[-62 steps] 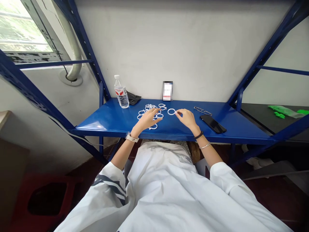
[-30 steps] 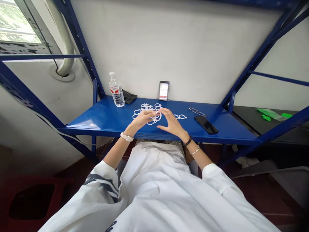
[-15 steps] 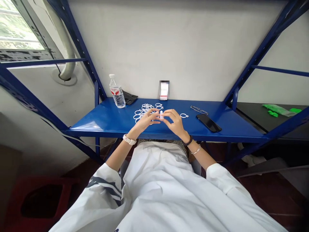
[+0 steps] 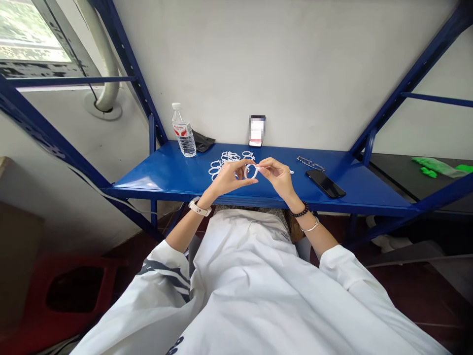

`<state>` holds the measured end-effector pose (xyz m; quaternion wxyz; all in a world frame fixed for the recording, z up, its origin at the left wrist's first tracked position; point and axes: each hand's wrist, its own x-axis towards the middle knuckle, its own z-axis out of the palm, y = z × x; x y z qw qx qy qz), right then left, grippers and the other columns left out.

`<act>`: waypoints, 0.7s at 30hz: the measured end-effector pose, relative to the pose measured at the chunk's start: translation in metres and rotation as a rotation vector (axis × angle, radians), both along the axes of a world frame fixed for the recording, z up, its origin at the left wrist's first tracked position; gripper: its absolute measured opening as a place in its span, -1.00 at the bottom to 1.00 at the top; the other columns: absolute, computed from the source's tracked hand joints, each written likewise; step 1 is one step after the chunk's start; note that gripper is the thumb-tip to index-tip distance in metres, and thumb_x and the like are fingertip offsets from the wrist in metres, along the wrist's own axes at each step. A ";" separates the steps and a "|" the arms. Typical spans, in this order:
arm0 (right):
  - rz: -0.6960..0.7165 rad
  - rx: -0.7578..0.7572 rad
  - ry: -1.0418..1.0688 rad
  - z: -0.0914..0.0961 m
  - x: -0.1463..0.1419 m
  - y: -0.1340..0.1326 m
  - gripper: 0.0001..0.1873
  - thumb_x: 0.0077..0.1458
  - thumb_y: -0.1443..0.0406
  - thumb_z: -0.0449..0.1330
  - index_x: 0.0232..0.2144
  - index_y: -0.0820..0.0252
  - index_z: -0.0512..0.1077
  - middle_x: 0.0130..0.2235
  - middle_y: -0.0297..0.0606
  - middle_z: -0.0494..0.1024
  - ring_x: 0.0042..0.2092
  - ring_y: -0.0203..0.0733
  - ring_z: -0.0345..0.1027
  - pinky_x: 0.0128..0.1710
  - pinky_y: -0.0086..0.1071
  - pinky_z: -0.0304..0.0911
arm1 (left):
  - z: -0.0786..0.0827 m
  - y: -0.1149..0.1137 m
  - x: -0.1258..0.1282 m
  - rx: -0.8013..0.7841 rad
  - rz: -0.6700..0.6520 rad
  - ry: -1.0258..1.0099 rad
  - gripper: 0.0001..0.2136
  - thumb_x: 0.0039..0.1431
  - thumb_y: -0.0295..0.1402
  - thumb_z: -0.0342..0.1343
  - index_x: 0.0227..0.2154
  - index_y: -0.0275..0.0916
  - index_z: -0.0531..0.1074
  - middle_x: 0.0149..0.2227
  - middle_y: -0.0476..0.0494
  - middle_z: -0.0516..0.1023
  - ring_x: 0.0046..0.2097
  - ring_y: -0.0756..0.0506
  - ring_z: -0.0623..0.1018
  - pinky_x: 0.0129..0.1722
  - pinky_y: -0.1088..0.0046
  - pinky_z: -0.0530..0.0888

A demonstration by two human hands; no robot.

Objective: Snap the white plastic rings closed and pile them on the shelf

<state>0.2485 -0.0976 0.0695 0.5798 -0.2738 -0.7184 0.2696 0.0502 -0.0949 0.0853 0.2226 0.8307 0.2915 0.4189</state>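
Daylight streams through the window [image 4: 33,34] on the left, a pale wall [image 4: 295,74] rises behind the blue desk [image 4: 173,172], and there's a red stool [image 4: 31,305] on the dark reddish floor [image 4: 417,296]!

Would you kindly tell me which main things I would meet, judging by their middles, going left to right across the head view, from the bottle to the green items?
Bottle → left hand → ring → right hand → lying phone → green items.

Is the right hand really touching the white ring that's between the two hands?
Touching. The head view shows the right hand pinching the near side of the white ring, with no gap where they meet.
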 end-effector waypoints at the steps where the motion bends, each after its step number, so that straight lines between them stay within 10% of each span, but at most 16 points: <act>1: 0.009 -0.009 0.014 0.001 0.000 0.000 -0.62 0.10 -0.09 0.30 -0.35 0.07 0.56 -0.26 -0.26 0.59 -0.17 -0.14 0.50 -0.15 -0.24 0.43 | 0.001 -0.001 0.000 0.016 0.014 -0.001 -0.51 0.08 -0.04 0.33 -0.04 -0.29 0.50 -0.48 0.04 0.44 -0.50 0.05 0.42 -0.41 0.52 0.42; 21: 0.013 -0.075 0.111 -0.003 -0.007 -0.005 -0.53 0.04 -0.16 0.31 -0.45 0.10 0.51 -0.35 -0.29 0.54 -0.28 -0.18 0.41 -0.26 -0.28 0.36 | -0.002 -0.011 0.004 0.092 0.094 -0.027 -0.50 0.04 0.03 0.31 -0.16 -0.34 0.62 -0.63 0.06 0.42 -0.59 0.08 0.34 -0.50 0.54 0.35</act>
